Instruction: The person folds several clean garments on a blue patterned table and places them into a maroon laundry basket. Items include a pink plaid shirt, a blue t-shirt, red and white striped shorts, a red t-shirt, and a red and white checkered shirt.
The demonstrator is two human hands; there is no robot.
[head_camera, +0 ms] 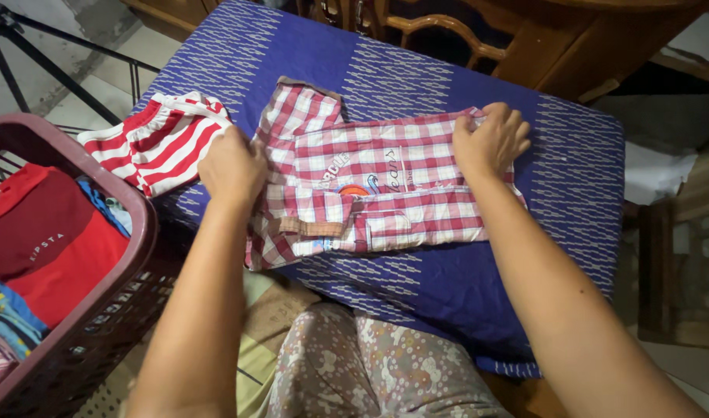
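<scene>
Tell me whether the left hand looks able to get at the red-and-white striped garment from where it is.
Probably yes: the left hand rests on the plaid shirt right beside the striped garment, with nothing between them.

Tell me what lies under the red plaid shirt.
The plaid shirt lies on a blue patterned cloth, with the left hand and right hand pressing on it. Whatever the cloth covers is hidden.
</scene>
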